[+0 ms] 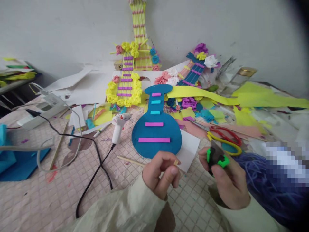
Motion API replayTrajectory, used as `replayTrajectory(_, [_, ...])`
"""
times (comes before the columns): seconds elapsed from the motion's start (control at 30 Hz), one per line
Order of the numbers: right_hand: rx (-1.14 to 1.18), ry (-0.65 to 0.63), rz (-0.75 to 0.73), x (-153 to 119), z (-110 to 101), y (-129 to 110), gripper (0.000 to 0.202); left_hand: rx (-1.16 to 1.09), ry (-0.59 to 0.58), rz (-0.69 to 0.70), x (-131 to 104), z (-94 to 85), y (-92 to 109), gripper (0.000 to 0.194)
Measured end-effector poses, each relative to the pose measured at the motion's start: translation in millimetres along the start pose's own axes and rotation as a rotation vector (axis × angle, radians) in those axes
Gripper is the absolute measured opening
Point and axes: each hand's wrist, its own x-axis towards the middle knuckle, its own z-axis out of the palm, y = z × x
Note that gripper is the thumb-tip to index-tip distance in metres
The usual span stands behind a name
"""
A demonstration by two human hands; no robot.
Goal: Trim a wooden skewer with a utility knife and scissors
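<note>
My left hand (pixel 164 174) pinches a tiny pale wooden piece (pixel 176 162) between thumb and fingertips, just below a blue guitar-shaped cutout (pixel 156 131). That cutout lies on the tiled-pattern table and bears magenta and light blue strips across its neck and body. To the right, my right hand (pixel 228 180) is closed around a black and green tool (pixel 216 158). A white glue gun (pixel 118 129) stands left of the cutout. A thin wooden stick (pixel 131 160) lies near my left hand.
Decorated paper guitars (pixel 126 77) lean at the back. Scissors with red and yellow handles (pixel 227 138) lie at the right, above purple strands (pixel 256 180). A black cable (pixel 98 154) and a power strip (pixel 41 111) are on the left. Paper scraps cover the table's back half.
</note>
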Motion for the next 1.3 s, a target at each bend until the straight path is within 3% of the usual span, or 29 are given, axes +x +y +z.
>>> replayTrajectory(0.23, [-0.279, -0.127, -0.248, 0.5, -10.9, 2.1, 0.023, 0.01, 0.049, 0.017, 4.8, -1.8, 9.9, 0.017])
replayTrajectory(0.4, [-0.425, -0.183, -0.296, 6.5, -7.8, -6.4, 0.024, -0.06, 0.049, -0.061, 3.6, -1.9, 18.5, 0.011])
replayTrajectory(0.6, [-0.41, -0.221, -0.362, 5.4, -8.0, -5.7, 0.036, -0.044, 0.055, -0.079, 3.8, -1.3, 24.5, 0.007])
replayTrajectory(0.73, [-0.38, -0.174, -0.417, 3.8, -10.4, -4.2, 0.042, 0.055, 0.053, -0.051, 3.6, -1.3, 24.7, 0.012])
replayTrajectory(0.97, [-0.556, -0.109, -0.452, 8.3, -8.7, -15.2, 0.026, 0.205, 0.007, 0.01, 3.6, -4.9, 26.7, 0.016])
replayTrajectory(1.3, [-0.629, -0.095, -0.451, 7.5, -7.9, -17.2, 0.024, 0.327, -0.102, 0.09, 4.8, -8.8, 25.5, 0.016])
